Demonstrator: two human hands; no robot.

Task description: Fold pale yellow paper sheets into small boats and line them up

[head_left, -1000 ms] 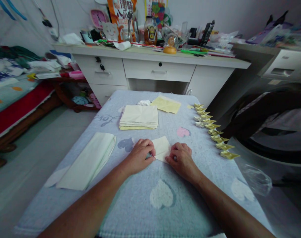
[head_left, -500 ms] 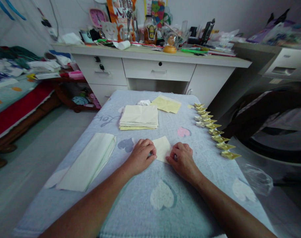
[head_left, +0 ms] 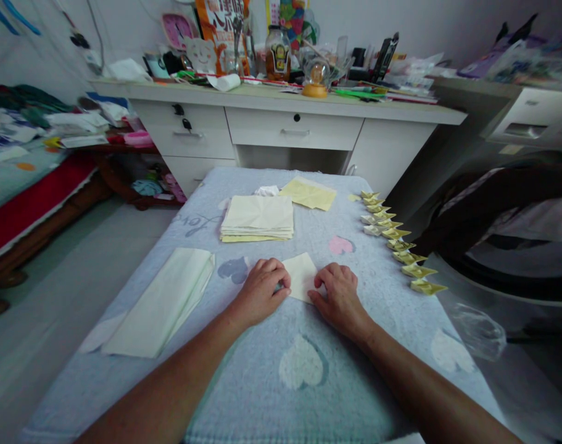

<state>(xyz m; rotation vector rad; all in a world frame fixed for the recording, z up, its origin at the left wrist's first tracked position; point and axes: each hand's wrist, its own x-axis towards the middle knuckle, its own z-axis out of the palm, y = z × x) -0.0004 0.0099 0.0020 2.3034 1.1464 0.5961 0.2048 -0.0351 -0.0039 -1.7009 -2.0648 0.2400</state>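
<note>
One small cream sheet point(head_left: 300, 279) lies nearer the person than the one paper stack point(head_left: 257, 213). Left hand point(head_left: 266, 287) and right hand point(head_left: 340, 297), half-curled, flank it; can't tell whether either pinches. Right of stack: roughly ten folded boats point(head_left: 396, 234).

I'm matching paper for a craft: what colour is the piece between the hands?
The piece of paper is pale cream; head view.

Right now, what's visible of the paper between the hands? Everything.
The paper is pale cream and thin-looking, with straight edges and a pointed far corner. It lies roughly flat on the heart-patterned cloth. The left hand meets its left edge; the right hand overlaps its right side. Layers and covered parts can't be told.
</note>
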